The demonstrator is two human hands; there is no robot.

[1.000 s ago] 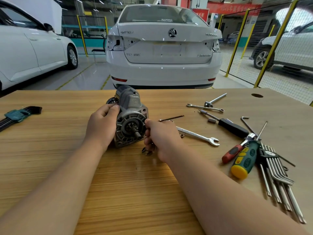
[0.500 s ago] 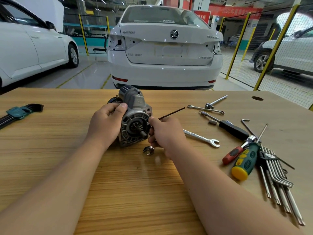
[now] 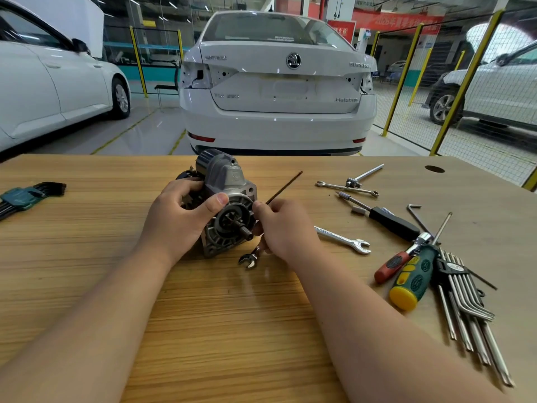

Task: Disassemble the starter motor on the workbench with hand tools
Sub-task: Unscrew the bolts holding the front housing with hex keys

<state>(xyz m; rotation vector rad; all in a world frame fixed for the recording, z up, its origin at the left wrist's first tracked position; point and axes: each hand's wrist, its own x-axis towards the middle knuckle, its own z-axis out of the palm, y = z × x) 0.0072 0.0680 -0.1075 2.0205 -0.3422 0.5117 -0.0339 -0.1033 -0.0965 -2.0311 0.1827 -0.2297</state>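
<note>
On the workbench [image 3: 232, 330], left hand [image 3: 177, 219] grips the grey starter motor [image 3: 229, 187], shaft forward; right hand [image 3: 286, 228] pinches a thin rod [image 3: 286, 186].

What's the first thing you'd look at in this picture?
Your eye goes first to the grey motor in the middle of the wooden workbench. The left hand grips it, and the right hand pinches a thin dark rod beside it. Just behind the bench stands a big white car, and tools lie scattered at the right, the green and yellow screwdriver the brightest of them.
</note>
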